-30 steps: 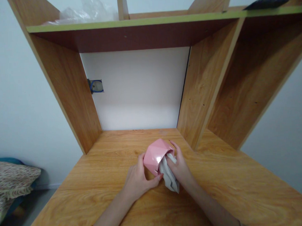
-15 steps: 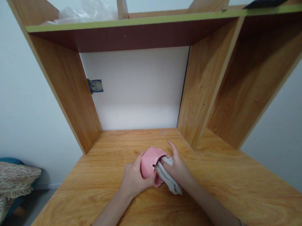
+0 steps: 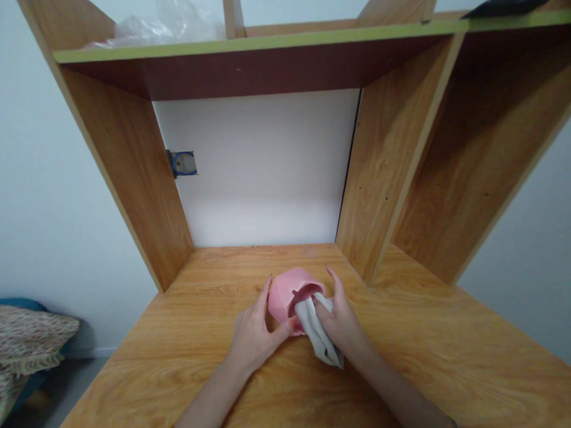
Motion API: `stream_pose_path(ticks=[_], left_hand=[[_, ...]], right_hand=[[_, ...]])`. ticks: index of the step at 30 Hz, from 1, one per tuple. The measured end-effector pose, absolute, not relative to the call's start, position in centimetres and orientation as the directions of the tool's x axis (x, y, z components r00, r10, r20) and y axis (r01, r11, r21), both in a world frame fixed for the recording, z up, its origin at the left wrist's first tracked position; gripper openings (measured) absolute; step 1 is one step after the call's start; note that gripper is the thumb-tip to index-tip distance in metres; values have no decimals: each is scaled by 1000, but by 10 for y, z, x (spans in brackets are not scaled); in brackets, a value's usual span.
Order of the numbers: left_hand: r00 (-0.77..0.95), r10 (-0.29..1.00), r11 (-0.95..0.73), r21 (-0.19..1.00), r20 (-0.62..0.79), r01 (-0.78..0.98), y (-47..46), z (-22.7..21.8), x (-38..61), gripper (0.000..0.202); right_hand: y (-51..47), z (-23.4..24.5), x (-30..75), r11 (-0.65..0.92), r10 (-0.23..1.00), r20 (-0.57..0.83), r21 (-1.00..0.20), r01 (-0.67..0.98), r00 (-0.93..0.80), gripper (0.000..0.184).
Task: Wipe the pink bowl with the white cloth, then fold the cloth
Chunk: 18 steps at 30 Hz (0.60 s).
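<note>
A shiny pink faceted bowl [image 3: 289, 289], with a small notch in its rim, is tipped so its mouth faces right and toward me. My left hand [image 3: 255, 334] grips it from the left, thumb at the lower rim and fingers along the outer wall. A light grey cloth [image 3: 319, 339] is bunched in my right hand [image 3: 338, 316]. Those fingers push part of the cloth into the bowl's mouth, where their tips are hidden; the thumb sticks up outside. The cloth's loose end hangs below the hand.
The wooden desk [image 3: 178, 364] lies under my hands, with wooden side panels [image 3: 128, 183] rising behind. Clear plastic wrap [image 3: 163, 24] and a dark flat object [image 3: 508, 5] lie on the upper shelf [image 3: 278, 41]. A woven, fringed cover [image 3: 28, 335] is at the far left.
The bowl has turned in my left hand, so its opening and notch show more. My right hand and the cloth stay at its mouth, shifted slightly.
</note>
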<state>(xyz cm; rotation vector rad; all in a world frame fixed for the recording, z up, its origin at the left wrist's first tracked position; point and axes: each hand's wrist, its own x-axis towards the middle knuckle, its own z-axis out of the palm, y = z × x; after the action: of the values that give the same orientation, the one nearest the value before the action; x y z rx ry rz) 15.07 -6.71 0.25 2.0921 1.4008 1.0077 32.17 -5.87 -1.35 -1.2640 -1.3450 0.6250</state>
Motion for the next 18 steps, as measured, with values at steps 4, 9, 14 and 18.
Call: stream_pose_path(ticks=[4, 9, 14, 18], left_hand=[[258, 920, -390, 731, 294, 560, -73, 7, 157, 92], [228, 923, -384, 726, 310, 570, -75, 10, 161, 85], [197, 920, -383, 667, 339, 639, -73, 8, 158, 78], [247, 904, -413, 560, 350, 718, -72, 6, 155, 70]], right_hand=[[-57, -14, 321, 246, 929, 299, -940, 238, 220, 64], [-54, -18, 318, 241, 943, 277, -951, 191, 187, 65], [-54, -15, 318, 203, 954, 251, -944, 258, 166, 69], [-54, -14, 321, 181, 959, 243, -920, 348, 143, 71]])
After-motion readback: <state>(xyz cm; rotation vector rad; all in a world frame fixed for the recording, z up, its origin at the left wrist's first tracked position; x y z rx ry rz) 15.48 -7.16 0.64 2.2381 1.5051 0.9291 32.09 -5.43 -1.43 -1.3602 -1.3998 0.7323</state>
